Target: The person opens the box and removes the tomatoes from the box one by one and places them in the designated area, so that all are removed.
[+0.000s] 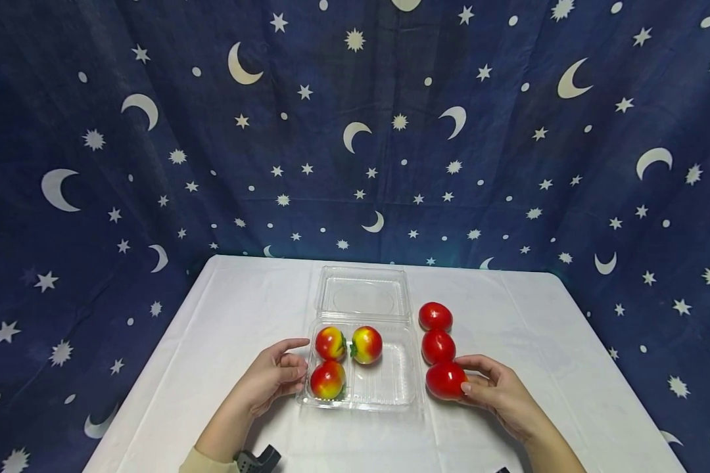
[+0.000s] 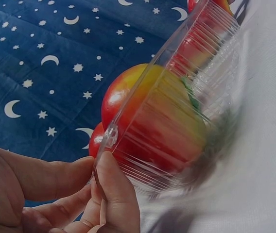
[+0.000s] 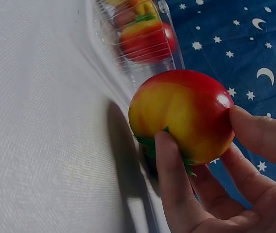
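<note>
A clear plastic clamshell box (image 1: 393, 382) lies on the table with its lid (image 1: 363, 295) folded back. Three red-and-yellow tomatoes sit inside it: two at the back (image 1: 367, 345) and one at the front left (image 1: 328, 380). My left hand (image 1: 274, 376) pinches the box's left rim between thumb and fingers, seen closely at the rim (image 2: 111, 136) in the left wrist view. To the right of the box, my right hand (image 1: 499, 397) grips a tomato (image 3: 181, 116) between thumb and fingers. Its green calyx faces the fingers in the right wrist view.
Two more red tomatoes, one in the middle (image 1: 438, 347) and one farther back (image 1: 435, 316), stand in a row beyond the gripped one. A white cloth (image 1: 260, 309) covers the table. A dark blue curtain (image 1: 331, 197) with moons and stars hangs behind and at the sides.
</note>
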`<action>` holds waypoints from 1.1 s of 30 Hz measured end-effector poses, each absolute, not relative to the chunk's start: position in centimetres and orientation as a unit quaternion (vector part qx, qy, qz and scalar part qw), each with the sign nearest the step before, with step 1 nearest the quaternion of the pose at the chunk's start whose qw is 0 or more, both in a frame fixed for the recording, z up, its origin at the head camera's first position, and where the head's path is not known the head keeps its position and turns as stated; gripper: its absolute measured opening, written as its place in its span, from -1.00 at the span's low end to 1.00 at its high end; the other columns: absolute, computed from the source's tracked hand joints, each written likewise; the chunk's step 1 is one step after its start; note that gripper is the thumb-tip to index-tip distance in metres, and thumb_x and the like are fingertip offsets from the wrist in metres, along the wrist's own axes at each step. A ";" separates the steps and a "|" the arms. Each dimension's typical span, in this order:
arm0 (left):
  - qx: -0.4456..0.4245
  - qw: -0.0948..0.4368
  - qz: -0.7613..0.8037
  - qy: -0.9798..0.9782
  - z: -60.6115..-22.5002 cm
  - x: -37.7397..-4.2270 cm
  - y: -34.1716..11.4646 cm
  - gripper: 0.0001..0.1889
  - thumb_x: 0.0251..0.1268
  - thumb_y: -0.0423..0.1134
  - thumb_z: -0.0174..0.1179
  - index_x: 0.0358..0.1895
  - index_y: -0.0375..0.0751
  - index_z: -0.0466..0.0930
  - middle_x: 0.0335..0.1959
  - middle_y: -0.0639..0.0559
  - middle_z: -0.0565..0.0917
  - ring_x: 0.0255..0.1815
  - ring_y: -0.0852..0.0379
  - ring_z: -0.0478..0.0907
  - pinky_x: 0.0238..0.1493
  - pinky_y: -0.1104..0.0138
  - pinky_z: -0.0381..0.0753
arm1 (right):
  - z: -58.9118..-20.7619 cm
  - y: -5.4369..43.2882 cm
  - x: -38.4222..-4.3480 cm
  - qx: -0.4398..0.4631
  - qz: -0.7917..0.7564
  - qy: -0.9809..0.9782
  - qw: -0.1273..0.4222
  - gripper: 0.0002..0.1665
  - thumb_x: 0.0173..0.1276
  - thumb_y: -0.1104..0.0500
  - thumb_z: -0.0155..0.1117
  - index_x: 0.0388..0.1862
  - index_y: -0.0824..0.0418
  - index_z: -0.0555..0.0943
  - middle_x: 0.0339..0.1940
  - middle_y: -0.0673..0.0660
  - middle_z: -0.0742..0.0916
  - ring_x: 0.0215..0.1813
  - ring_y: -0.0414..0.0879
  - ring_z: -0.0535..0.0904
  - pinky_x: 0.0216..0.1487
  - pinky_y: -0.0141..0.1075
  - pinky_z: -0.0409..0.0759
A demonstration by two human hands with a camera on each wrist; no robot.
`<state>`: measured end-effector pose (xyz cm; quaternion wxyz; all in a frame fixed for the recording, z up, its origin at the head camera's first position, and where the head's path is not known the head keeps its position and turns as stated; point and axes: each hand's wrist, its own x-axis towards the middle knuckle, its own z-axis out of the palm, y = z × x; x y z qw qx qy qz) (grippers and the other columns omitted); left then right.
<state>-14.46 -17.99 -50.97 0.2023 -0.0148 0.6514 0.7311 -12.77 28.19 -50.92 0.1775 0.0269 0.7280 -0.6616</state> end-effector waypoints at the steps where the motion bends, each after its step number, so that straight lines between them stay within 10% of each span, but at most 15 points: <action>1: -0.015 0.202 0.731 0.652 -51.0 -14.5 -18.0 -0.27 0.37 -0.52 0.30 0.59 -0.41 0.26 -0.23 -0.10 0.69 -0.37 0.17 0.64 -0.25 0.36 0.84 | -50.9 28.2 -12.8 0.027 -0.661 0.728 0.179 -0.21 0.43 0.22 0.48 0.54 0.41 0.40 0.40 0.28 0.67 0.15 -0.07 0.81 0.16 -0.06 0.82; 33: -0.017 0.206 0.725 0.657 -50.8 -14.5 -18.0 -0.28 0.39 -0.53 0.25 0.60 -0.41 0.25 -0.29 0.04 0.68 -0.36 0.19 0.62 -0.26 0.38 0.82 | -51.0 28.9 -12.2 0.038 -0.655 0.734 0.175 -0.25 0.49 0.26 0.37 0.54 0.52 0.35 0.37 0.25 0.67 0.09 -0.10 0.80 0.07 -0.05 0.86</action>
